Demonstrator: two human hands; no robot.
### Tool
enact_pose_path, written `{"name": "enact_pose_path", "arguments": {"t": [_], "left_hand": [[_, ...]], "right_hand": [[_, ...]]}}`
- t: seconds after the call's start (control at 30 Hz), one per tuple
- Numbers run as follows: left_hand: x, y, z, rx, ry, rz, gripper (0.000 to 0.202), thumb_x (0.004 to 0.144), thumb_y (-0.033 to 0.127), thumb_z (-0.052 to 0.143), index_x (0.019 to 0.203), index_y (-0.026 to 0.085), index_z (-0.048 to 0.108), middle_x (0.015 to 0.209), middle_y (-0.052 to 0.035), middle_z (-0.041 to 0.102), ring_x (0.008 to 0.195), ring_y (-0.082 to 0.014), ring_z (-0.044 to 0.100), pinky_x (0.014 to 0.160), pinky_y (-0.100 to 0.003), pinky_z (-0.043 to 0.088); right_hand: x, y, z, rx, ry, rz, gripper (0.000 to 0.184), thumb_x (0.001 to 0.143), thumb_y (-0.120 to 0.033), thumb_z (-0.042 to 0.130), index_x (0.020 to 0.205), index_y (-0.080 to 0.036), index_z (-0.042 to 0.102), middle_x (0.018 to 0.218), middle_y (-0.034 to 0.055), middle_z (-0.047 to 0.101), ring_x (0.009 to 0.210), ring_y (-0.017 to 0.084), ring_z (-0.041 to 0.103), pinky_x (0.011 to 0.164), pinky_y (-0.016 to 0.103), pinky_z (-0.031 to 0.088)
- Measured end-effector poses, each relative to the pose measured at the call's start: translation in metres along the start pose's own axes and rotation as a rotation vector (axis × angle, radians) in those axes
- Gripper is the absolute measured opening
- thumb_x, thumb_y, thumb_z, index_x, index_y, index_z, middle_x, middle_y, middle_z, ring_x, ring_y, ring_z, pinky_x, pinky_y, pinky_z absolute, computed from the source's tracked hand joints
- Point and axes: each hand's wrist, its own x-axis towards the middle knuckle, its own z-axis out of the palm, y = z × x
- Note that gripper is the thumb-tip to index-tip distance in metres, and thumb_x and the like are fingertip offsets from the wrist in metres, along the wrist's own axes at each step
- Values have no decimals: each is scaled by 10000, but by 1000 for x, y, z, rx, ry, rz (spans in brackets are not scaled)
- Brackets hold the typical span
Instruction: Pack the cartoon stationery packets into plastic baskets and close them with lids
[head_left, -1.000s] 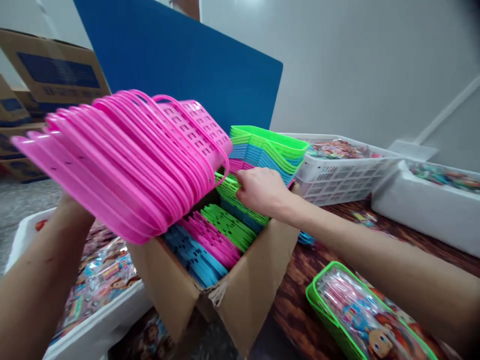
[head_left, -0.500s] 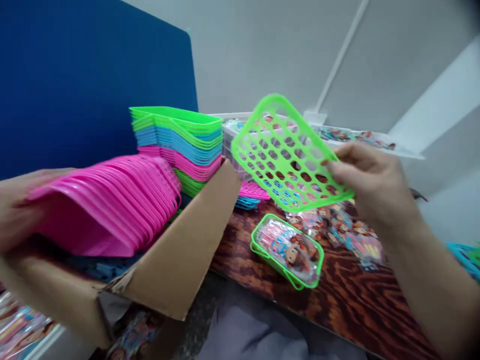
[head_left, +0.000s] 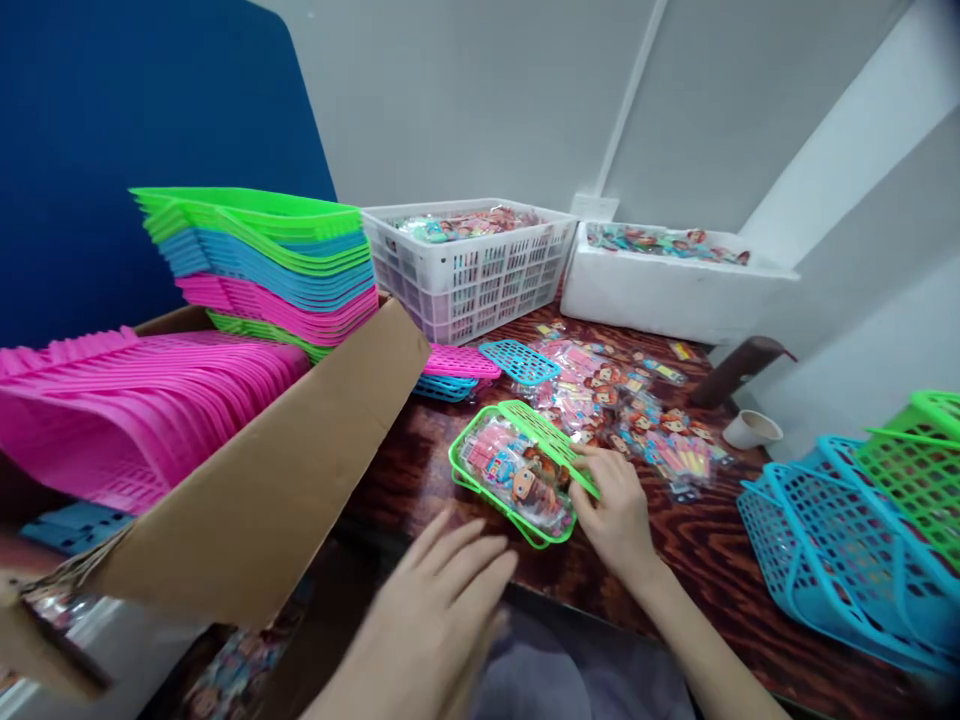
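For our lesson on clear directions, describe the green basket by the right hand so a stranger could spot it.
Find the dark table, right of the cardboard box. Near the table's edge stands the green basket, the right hand holding a green panel along its far side. Unlike the baskets bunched at far right, it stands alone, wrapped packets showing on top.
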Motion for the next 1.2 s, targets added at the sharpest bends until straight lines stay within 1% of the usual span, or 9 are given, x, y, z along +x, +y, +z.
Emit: {"name": "enact_pose_path", "arguments": {"t": [0.07, 0.2, 0.43, 0.53, 0.67, 0.8, 0.93, 1.1, 1.2], "left_hand": [[27, 1, 28, 40, -42, -76, 435, 1015, 375, 397, 1419, 246, 495, 1470, -103, 518, 1361, -277, 479, 1135, -533, 407], [83, -8, 70, 68, -127, 41, 594, 967, 516, 481, 1494, 260, 382, 1589, -125, 334, 1487, -342, 245, 1172, -646, 248], [100, -28, 85, 21, -203, 45, 422, 917, 432, 605, 1311, 286, 561, 1500, -98, 449, 1461, -319, 284, 1161, -682, 189], [99, -25, 90, 23, -187, -1, 300, 960, 311, 513, 1246, 267, 590, 1499, -99, 450, 1466, -317, 274, 1156, -704, 168], [96, -24, 96, -62, -106, -21, 373, 982, 328, 444, 1326, 205, 520, 1463, -125, 492, 1447, -301, 321, 1208, -640, 132], [77, -36, 100, -255, 89, 43, 394, 964, 251, 416, 1341, 157, 486, 1275, -125, 638, 1324, -242, 494, 1251, -533, 114], [57, -48, 106, -283, 307, 91, 399, 957, 182, 404, 1350, 142, 466, 1313, -143, 618, 1357, -250, 463, 1227, -557, 188], [56, -45, 102, -191, 119, 22, 306, 975, 196, 440, 1261, 176, 549, 1271, -111, 631, 1285, -240, 518, 1191, -534, 297], [56, -49, 99, -180, 128, 36, 238, 971, 199, 440, 1143, 166, 602, 1172, -127, 648, 1181, -249, 573, 1075, -486, 447]], "right_hand": [[6, 3, -1, 104, -6, 78, 123, 881, -194, 485, 953, -222, 580, 1137, 103, 676, 1047, 273, 604, 929, 466, 461], [13, 18, -8, 381, 28, 369, 154, 905, -319, 508, 1000, -215, 570, 998, 68, 674, 920, 229, 636, 847, 392, 511], [2, 35, -5, 629, 86, 624, 185, 882, -380, 612, 925, -205, 567, 876, 35, 642, 794, 190, 618, 756, 326, 524], [-1, 30, 1, 574, 90, 580, 167, 902, -348, 576, 993, -208, 574, 985, 62, 669, 912, 213, 645, 862, 369, 526], [2, 14, 2, 421, -120, 328, 75, 894, -223, 523, 963, -229, 552, 1250, 100, 646, 1189, 251, 591, 1038, 450, 452], [4, -4, 5, 267, -230, 155, 41, 903, -199, 518, 906, -235, 536, 1313, 102, 616, 1249, 258, 545, 1057, 470, 435], [2, -10, 13, 207, -215, 90, 48, 926, -264, 544, 885, -238, 544, 1277, 86, 636, 1208, 270, 562, 1017, 475, 455], [5, -16, 16, 185, -218, 46, 57, 925, -255, 559, 874, -237, 542, 1223, 77, 652, 1165, 270, 568, 971, 466, 464], [7, -24, 17, 189, -251, 26, 69, 931, -249, 559, 871, -237, 528, 1222, 77, 645, 1165, 268, 560, 977, 468, 452]]}}
